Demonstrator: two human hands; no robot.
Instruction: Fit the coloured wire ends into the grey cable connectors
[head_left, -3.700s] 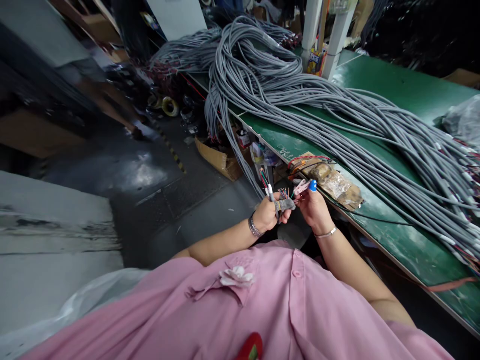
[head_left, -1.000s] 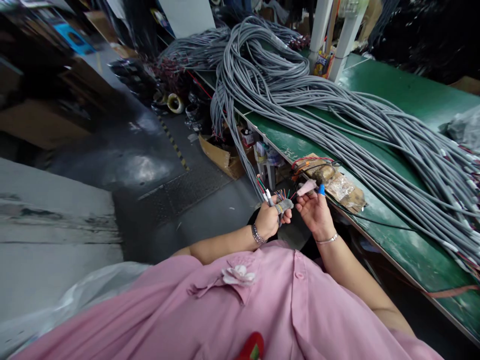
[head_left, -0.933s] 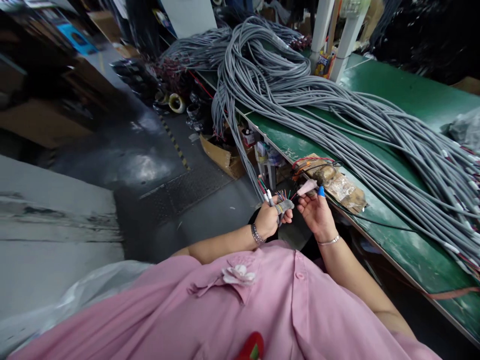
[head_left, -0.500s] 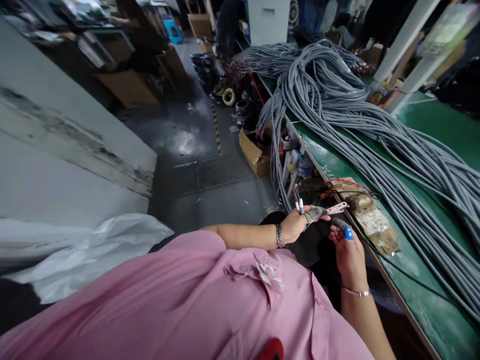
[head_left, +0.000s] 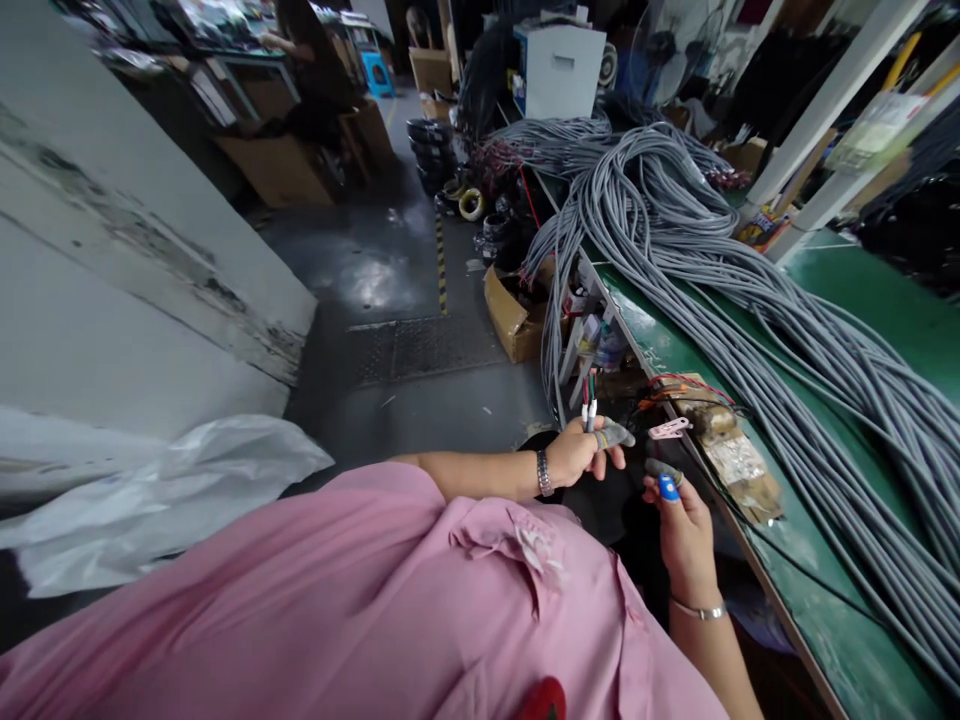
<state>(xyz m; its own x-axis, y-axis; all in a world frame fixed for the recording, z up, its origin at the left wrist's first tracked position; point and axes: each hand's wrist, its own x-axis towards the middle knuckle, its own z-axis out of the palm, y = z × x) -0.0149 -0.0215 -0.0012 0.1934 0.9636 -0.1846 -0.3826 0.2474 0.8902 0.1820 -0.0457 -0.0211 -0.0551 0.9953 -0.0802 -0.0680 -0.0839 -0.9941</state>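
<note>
Green worktop [head_left: 847, 290] fills the right side of a dim workshop, loaded with long grey cables [head_left: 660, 225]. Near its edge, the left hand [head_left: 571, 458] is closed around 2 cable ends [head_left: 592, 411] that stand up above the fingers, white sleeves and coloured cores showing; a grey cover [head_left: 616, 436] sheathes 1 of its fingers. Lower and to the right, the right hand [head_left: 686, 520] wears a blue thumb cover [head_left: 668, 488]; thumb and a grey-covered finger stand narrow, nearly meeting, and whether anything thin sits between them cannot be told. Just above those fingers, a pink clip [head_left: 670, 428] sits by the bench edge, apart from the left fingertips and not seen touching the right ones.

About 1 second ago the right fingers were up at this clip, and a fan of thin coloured wires spread from the left hand towards it; now a gap shows and the fan is out of sight. Contact at the clip has probably ended for the moment, while the cable ends remain in the left grip. The view has also swung towards the aisle.

Farther out, a taped cardboard pad [head_left: 739, 460] lies beside the clip, an open carton [head_left: 514, 315] stands below the drooping cables, and a person [head_left: 307, 60] is across the floor.
</note>
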